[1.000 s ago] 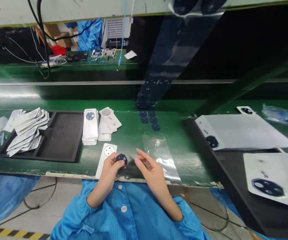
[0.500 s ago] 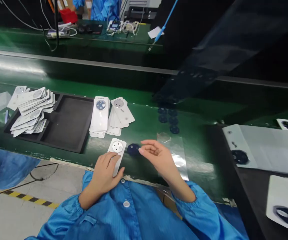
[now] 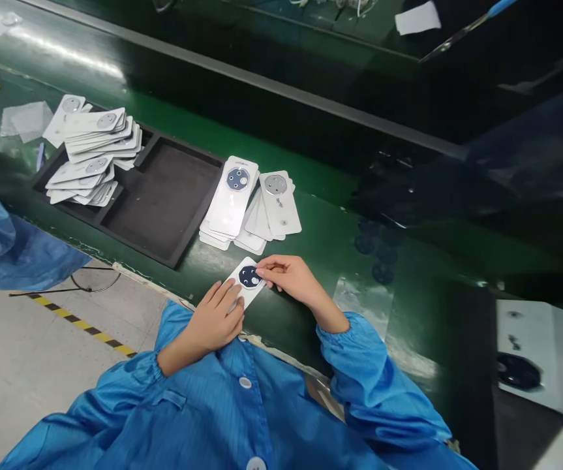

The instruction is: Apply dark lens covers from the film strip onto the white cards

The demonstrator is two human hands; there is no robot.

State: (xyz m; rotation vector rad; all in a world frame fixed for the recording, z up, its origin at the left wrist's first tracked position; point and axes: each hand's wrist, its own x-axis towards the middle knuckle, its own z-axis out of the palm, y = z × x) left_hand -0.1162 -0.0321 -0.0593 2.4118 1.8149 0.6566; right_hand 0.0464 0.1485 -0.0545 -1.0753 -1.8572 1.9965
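Note:
A white card (image 3: pixel 244 292) lies on the green bench near its front edge, with a dark round lens piece (image 3: pixel 249 277) sitting on its upper end. My left hand (image 3: pixel 215 321) lies flat on the card's lower part and holds it down. The fingertips of my right hand (image 3: pixel 288 277) touch the right edge of the dark round piece and press it onto the card. Just beyond it lie two stacks of white cards: one (image 3: pixel 230 203) topped by a card with a dark round piece, the other (image 3: pixel 274 209) fanned out, with grey circles.
A black foam tray (image 3: pixel 164 199) sits to the left, with a heap of white cards (image 3: pixel 92 156) at its far end. Dark round pieces (image 3: pixel 374 251) on clear film lie to the right. White sheets (image 3: pixel 545 356) with dark discs lie at far right.
My right hand has brought the dark round piece from the bench onto the card's upper end. My left hand stays on the card. The view has tilted down and left.

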